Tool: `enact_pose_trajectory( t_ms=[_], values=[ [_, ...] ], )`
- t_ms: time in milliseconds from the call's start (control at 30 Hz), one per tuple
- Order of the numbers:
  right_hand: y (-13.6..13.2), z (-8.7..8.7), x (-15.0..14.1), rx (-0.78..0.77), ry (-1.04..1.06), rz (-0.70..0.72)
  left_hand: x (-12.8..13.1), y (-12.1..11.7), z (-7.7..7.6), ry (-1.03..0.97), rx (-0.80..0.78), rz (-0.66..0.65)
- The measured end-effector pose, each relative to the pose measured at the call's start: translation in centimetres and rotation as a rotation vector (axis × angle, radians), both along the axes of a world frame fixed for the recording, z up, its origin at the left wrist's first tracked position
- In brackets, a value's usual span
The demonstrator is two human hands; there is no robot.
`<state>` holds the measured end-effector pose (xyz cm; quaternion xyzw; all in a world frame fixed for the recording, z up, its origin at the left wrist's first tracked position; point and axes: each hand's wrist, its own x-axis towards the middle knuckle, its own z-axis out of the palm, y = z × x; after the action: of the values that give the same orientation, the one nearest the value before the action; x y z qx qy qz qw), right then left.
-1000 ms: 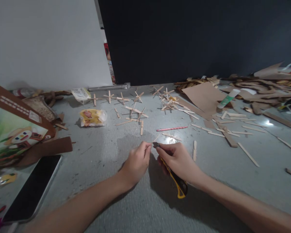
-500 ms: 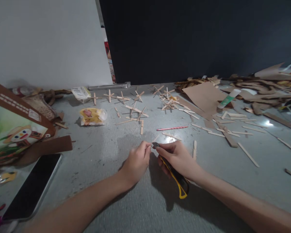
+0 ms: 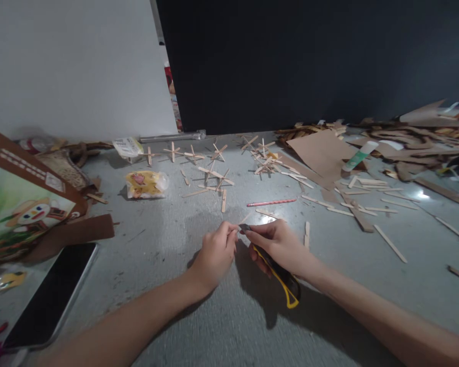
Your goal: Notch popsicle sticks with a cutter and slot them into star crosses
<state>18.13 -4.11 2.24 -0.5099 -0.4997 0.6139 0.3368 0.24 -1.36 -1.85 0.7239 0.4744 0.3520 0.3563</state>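
Observation:
My right hand [image 3: 285, 250] is wrapped round a black and yellow utility knife [image 3: 289, 286], its tip end pointing left at my other hand. My left hand [image 3: 216, 252] is closed in a pinch, with a thin sliver of wooden craft stick [image 3: 246, 218] showing just beyond its fingertips. The knife's tip meets the stick right at those fingertips; most of the stick is hidden by fingers. Just past the hands lie a red pencil [image 3: 271, 202] and a loose craft stick [image 3: 268, 213].
Crossed-stick pieces [image 3: 173, 151] stand in a row at the back. Loose sticks [image 3: 390, 243], a glue stick [image 3: 361, 155] and cardboard [image 3: 313, 153] lie to the right. On the left are a phone [image 3: 49, 295], a yellow packet [image 3: 145, 184] and a printed bag [image 3: 26, 204].
The knife's handle end has swung slightly to the right and up with my right hand. My left hand stays in nearly the same place, still pinching.

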Motion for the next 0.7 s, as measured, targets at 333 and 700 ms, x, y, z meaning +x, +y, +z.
enact_pose_trajectory(
  t_ms=[333, 700],
  values=[
    [-0.51, -0.25, -0.65, -0.012, 0.074, -0.058, 0.14, 0.13, 0.35, -0.060, -0.018, 0.004],
    [-0.64, -0.21, -0.67, 0.064, 0.088, -0.093, 0.13, 0.27, 0.93, -0.304, -0.150, -0.089]
  ],
)
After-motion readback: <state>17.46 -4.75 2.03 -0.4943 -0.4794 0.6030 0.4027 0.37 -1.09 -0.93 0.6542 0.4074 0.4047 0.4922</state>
